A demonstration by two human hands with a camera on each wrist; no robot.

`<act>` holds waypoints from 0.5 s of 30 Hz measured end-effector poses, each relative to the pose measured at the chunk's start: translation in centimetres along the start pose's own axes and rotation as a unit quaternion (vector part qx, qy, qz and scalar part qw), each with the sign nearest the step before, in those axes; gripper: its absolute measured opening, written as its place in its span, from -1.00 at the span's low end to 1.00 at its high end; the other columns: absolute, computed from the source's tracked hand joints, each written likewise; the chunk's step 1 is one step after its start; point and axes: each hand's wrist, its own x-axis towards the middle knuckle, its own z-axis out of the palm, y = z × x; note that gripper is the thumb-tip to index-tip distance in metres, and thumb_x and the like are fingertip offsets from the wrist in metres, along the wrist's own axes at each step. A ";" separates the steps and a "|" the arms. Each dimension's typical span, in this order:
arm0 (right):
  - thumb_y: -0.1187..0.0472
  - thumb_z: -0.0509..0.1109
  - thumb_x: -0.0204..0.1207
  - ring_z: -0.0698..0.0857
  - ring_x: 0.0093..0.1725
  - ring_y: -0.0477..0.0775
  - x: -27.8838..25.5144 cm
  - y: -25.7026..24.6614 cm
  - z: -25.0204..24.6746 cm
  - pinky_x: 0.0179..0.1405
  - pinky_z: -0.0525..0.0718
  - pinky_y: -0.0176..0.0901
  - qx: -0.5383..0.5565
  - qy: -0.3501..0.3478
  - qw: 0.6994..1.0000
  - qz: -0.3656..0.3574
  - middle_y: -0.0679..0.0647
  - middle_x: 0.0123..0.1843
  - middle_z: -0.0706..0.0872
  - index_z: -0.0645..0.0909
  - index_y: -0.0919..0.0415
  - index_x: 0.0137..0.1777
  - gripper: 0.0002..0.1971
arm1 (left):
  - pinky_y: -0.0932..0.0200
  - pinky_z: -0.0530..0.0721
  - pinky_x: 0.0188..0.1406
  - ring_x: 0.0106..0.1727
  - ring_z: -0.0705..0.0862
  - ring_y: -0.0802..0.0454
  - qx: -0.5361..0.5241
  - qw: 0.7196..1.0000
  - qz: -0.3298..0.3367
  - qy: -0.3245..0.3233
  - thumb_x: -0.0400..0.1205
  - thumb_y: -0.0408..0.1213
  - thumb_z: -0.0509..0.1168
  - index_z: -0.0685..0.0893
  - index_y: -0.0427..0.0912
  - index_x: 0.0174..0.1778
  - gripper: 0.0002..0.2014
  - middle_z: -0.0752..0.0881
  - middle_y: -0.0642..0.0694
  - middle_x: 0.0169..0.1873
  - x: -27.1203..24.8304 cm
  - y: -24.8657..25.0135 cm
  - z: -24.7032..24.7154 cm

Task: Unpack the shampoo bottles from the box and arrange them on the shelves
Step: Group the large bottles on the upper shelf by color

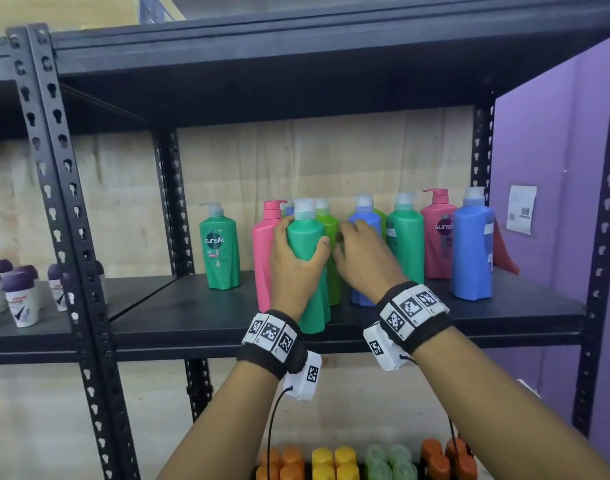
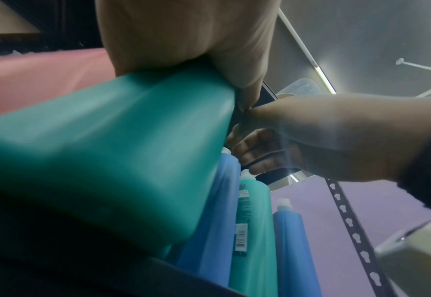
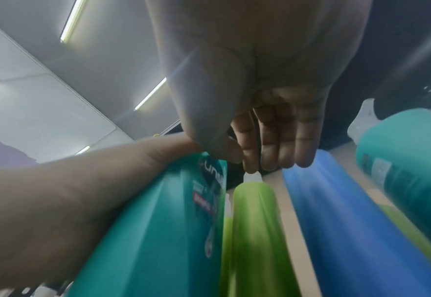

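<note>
My left hand [image 1: 300, 245] grips a teal-green shampoo bottle [image 1: 314, 306] round its shoulder; the bottle stands near the front edge of the black shelf [image 1: 417, 329]. In the left wrist view the palm [image 2: 183, 40] wraps that bottle [image 2: 107, 150]. My right hand [image 1: 352, 237] is just right of it, fingers fairly straight, in front of a lime bottle [image 1: 333, 233] and a blue bottle [image 1: 364, 299]. The right wrist view shows those fingers [image 3: 272, 144] hanging above the lime bottle [image 3: 254, 221] and holding nothing. The box is out of sight.
More bottles stand on the shelf: a green one [image 1: 220, 251] at left, pink [image 1: 263, 265], green [image 1: 405, 237], pink [image 1: 438, 237] and blue [image 1: 471, 247] at right. Coloured caps [image 1: 334, 462] show on the shelf below. Small purple-capped bottles [image 1: 19, 296] fill the left rack.
</note>
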 end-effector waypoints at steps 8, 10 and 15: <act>0.18 0.26 0.65 0.61 0.18 0.34 -0.9 3.7 -3.9 0.17 0.59 0.12 -0.051 0.071 0.995 0.043 0.28 0.09 0.62 0.69 0.35 0.08 -0.74 | 0.03 0.65 0.26 0.18 0.68 0.11 0.017 1.000 0.012 0.018 0.49 -0.14 0.61 0.45 0.12 0.40 -0.37 0.66 0.10 0.21 -0.3 0.0 2.8; 0.18 0.29 0.63 0.58 0.21 0.36 -1.1 5.2 -4.2 0.19 0.60 0.16 -0.038 0.105 0.991 0.068 0.28 0.16 0.58 0.65 0.35 0.16 -0.74 | 0.02 0.66 0.26 0.19 0.69 0.10 0.012 1.000 0.011 0.015 0.50 -0.13 0.60 0.43 0.16 0.39 -0.38 0.66 0.09 0.21 -0.5 0.1 3.2; 0.15 0.39 0.59 0.47 0.38 0.38 -1.1 8.3 -3.7 0.34 0.53 0.21 0.028 0.124 0.984 0.128 0.27 0.36 0.42 0.48 0.30 0.45 -0.54 | -0.21 0.67 0.35 0.29 0.69 -0.11 0.006 1.000 -0.005 -0.009 0.50 -0.02 0.56 0.42 -0.01 0.54 -0.28 0.65 -0.06 0.31 -0.5 0.0 4.3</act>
